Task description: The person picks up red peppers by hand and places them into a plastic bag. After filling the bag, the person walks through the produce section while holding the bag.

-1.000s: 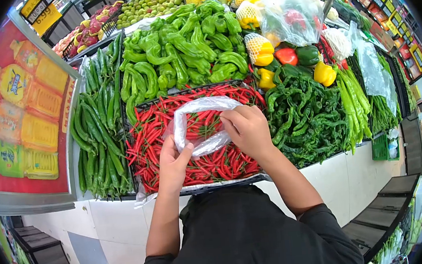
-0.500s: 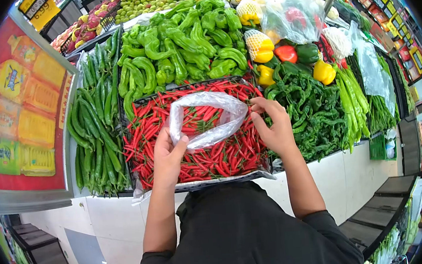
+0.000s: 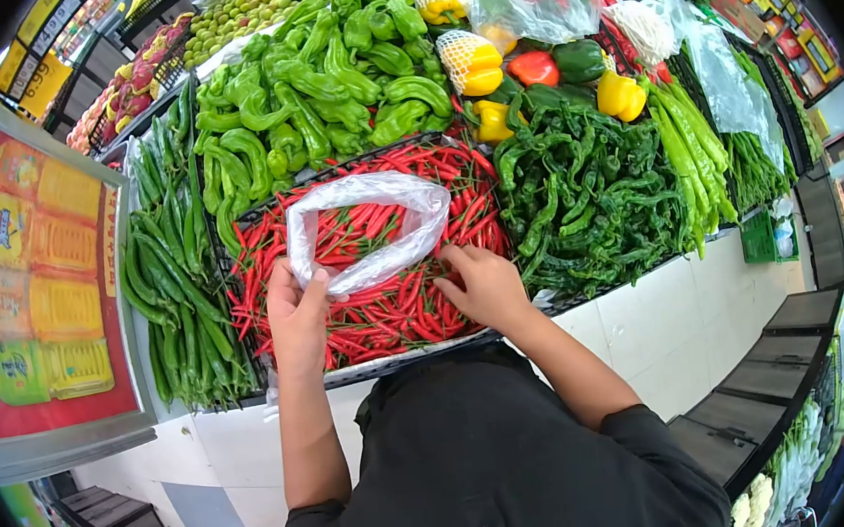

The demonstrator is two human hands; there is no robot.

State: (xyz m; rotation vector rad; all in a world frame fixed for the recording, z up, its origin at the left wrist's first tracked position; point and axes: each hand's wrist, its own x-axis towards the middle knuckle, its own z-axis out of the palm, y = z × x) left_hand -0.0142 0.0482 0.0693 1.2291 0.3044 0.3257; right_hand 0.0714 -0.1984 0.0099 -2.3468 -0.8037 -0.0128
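Observation:
A clear plastic bag (image 3: pixel 303 224) has its mouth spread wide over a crate of red chillies (image 3: pixel 387 324). The chillies show through the bag's opening. My left hand (image 3: pixel 298 314) is closed on the near left part of the bag's rim, thumb on top. Just right of the bag and below its rim, my right hand (image 3: pixel 489 286) reaches down at the red chillies. Its thumb and forefinger are apart, with nothing visible between them; the other fingers are partly hidden.
Light green peppers (image 3: pixel 326 81) lie behind the red crate. Long green chillies (image 3: pixel 178 285) fill the left side, beside a drinks poster (image 3: pixel 37 277). Dark green wrinkled peppers (image 3: pixel 587 199) and yellow bell peppers (image 3: pixel 620 96) are on the right.
My right hand has left the bag's right edge and moved left and down to the chillies. My left hand still holds the rim. The whole view has shifted a little.

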